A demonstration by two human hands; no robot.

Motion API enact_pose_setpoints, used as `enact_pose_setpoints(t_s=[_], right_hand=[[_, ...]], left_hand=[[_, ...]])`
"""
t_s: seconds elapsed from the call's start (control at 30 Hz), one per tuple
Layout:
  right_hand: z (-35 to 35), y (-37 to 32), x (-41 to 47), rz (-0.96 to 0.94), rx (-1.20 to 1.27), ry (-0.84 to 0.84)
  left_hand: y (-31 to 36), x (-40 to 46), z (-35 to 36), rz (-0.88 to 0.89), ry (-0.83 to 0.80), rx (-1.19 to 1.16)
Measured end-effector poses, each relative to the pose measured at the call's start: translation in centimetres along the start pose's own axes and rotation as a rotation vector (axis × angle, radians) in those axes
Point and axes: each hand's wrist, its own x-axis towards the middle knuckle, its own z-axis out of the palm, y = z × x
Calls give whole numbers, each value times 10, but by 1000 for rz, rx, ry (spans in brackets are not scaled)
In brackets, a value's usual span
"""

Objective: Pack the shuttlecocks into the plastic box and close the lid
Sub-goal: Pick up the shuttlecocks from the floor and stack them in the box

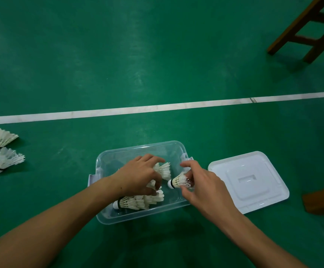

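A clear plastic box [107,217] stands open on the green floor in front of me. Several white feather shuttlecocks [138,202] lie inside it. My left hand [138,176] reaches down into the box, its fingers curled around a shuttlecock [164,170] there. My right hand [201,186] holds another shuttlecock [178,181] by its feathers over the box's right side, cork pointing left. The white lid [254,182] lies flat on the floor just right of the box. Two more shuttlecocks [2,139] [6,160] lie on the floor far to the left.
A white court line [157,108] crosses the floor beyond the box. Brown wooden furniture legs [308,31] stand at the top right. A brown wooden piece [323,200] lies at the right edge, close to the lid.
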Motion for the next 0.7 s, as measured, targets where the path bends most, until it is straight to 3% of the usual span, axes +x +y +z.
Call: enact_pose_setpoints(t_s=[0.27, 0.7], right_hand=[[31, -15, 30, -77, -110, -123], [51, -16, 62, 181, 102, -499]], left_hand=[[-4, -7, -3, -12, 6, -43], [-1, -6, -3, -16, -1, -44]])
